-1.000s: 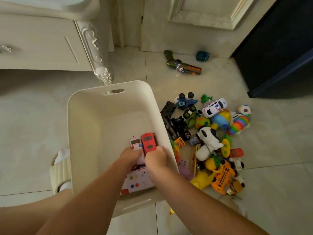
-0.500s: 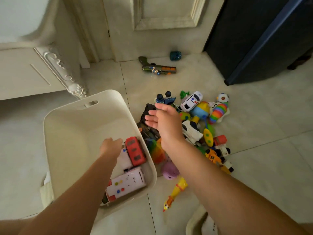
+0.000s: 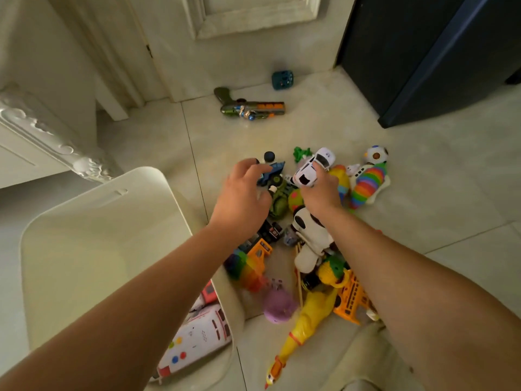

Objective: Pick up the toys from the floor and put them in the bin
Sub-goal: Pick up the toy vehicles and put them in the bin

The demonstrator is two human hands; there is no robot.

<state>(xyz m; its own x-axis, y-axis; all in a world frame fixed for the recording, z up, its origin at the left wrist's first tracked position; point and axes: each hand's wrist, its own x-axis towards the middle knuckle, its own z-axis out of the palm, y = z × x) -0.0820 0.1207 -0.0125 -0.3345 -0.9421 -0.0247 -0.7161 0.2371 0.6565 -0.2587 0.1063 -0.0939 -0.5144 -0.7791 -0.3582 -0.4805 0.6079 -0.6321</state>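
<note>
Both hands left the bin (image 3: pixel 84 249) for the floor pile; right hand (image 3: pixel 321 196) clenched round white toy car (image 3: pixel 311 169), left hand (image 3: pixel 242 198) curled over blue toy truck (image 3: pixel 273 172), grasp unclear from blur; lift both clear before swinging binward

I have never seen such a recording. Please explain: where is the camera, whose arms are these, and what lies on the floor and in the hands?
The camera sits on a person's head and looks down, so both arms are that person's own. The right hand grips a white toy car. The left hand reaches over a blue toy vehicle; whether it grips it, I cannot tell. A pile of toys lies on the tiled floor beside a white bin, which holds a few toys.
</note>
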